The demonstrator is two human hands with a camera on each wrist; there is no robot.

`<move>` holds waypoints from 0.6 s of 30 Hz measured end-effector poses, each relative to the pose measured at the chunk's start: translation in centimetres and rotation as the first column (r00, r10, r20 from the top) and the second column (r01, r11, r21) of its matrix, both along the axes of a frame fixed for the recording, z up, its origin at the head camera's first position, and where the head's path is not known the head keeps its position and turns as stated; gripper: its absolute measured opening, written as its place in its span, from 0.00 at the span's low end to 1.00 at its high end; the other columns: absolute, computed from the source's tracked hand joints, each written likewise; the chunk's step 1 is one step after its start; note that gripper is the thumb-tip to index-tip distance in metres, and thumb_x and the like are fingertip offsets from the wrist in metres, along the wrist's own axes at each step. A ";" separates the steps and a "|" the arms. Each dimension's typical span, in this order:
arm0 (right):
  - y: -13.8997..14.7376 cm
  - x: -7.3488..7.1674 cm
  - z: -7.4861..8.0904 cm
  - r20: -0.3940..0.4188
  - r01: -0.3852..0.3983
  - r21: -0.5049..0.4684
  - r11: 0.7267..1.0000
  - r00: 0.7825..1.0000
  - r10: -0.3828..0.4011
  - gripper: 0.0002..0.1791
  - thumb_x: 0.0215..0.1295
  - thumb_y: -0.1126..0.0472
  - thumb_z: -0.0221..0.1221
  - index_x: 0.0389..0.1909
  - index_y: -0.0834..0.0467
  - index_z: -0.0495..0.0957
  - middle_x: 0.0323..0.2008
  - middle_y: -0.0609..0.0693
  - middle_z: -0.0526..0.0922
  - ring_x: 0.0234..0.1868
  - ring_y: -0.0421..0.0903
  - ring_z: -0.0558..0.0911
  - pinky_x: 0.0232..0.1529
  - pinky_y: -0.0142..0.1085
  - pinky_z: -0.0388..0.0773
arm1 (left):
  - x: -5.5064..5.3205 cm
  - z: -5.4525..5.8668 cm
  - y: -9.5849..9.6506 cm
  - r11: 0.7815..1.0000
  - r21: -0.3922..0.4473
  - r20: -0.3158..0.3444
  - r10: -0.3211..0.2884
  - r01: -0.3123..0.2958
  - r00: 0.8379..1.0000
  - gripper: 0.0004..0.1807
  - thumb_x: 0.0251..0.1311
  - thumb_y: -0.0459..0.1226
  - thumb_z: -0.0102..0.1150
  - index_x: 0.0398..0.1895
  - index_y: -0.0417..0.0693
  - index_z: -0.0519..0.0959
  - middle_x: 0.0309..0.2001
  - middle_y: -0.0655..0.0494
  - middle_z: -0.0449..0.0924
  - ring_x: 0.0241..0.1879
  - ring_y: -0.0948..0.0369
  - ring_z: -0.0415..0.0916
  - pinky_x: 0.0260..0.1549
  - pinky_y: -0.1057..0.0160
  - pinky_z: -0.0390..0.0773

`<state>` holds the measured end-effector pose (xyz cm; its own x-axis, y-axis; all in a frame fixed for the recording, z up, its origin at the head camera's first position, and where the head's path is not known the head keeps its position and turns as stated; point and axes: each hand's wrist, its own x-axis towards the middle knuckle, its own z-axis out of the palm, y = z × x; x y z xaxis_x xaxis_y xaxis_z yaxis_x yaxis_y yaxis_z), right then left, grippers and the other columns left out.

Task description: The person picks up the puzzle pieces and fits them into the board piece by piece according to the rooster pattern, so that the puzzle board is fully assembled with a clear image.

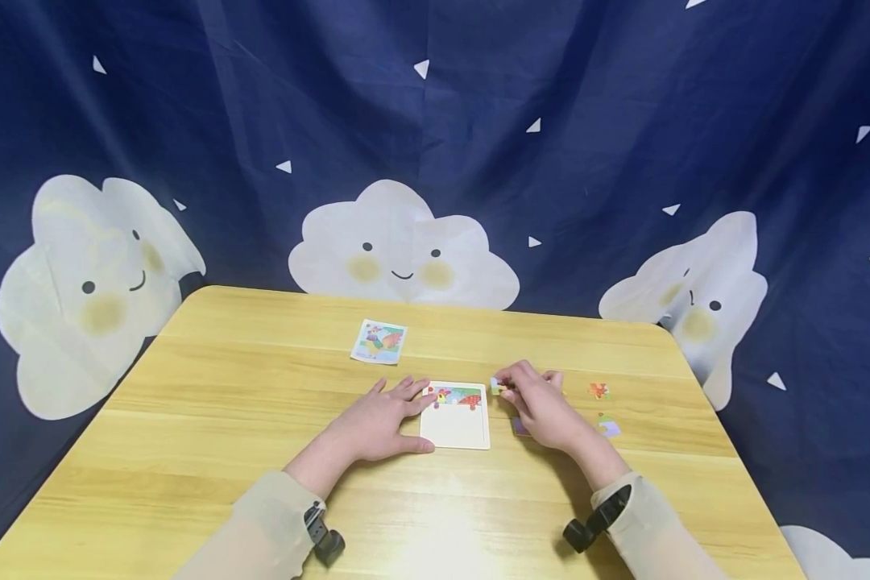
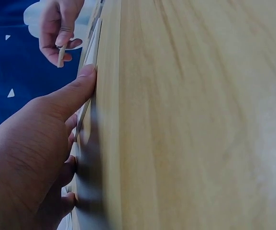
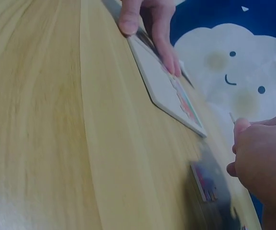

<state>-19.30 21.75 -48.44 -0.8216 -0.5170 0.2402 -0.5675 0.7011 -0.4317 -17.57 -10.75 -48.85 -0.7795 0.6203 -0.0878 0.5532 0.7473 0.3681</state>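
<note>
A white puzzle board (image 1: 455,427) lies on the table, with colourful pieces (image 1: 458,396) fitted along its top row. My left hand (image 1: 384,419) spreads over the board's left side, its thumb (image 2: 86,72) at the lower left corner and a fingertip on the fitted pieces. Right of the board, my right hand (image 1: 544,407) pinches a puzzle piece (image 1: 496,387) between thumb and fingers. That piece (image 2: 61,55) is held above the tabletop, seen edge-on in the left wrist view. Beneath the right hand lies a purple puzzle piece (image 1: 521,427), partly hidden.
Farther right on the wooden table (image 1: 246,387) are an orange-red puzzle piece (image 1: 598,391) and a green and lilac piece (image 1: 609,425). A small picture card (image 1: 379,341) lies behind the left hand. A blue curtain (image 1: 435,105) with printed clouds hangs behind the table.
</note>
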 end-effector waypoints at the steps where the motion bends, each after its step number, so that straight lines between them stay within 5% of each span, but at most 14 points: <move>1: -0.1 0.0 0.0 0.006 -0.001 0.003 1.000 1.000 0.001 0.13 0.79 0.63 0.59 0.60 0.57 0.76 0.52 0.48 0.78 0.49 0.44 0.82 0.53 0.52 0.52 | 0.0 0.0 0.0 1.000 0.002 0.001 0.000 0.000 1.000 0.49 0.65 0.71 0.57 0.83 0.58 0.64 0.84 0.57 0.53 0.83 0.50 0.47 0.78 0.37 0.45; 18: -3.1 0.9 0.8 -0.003 -0.093 0.014 0.996 0.996 0.093 0.14 0.78 0.61 0.59 0.60 0.56 0.78 0.54 0.46 0.79 0.54 0.44 0.80 0.53 0.52 0.54 | 0.1 0.2 -0.1 1.000 -0.003 -0.004 -0.006 0.005 1.000 0.49 0.65 0.71 0.57 0.83 0.59 0.63 0.84 0.56 0.52 0.82 0.49 0.47 0.77 0.37 0.46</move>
<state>-18.42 18.69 -47.65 -0.7687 -0.5946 0.2358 -0.6323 0.6509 -0.4201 -17.50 -10.81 -48.65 -0.7764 0.6242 -0.0870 0.5586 0.7455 0.3636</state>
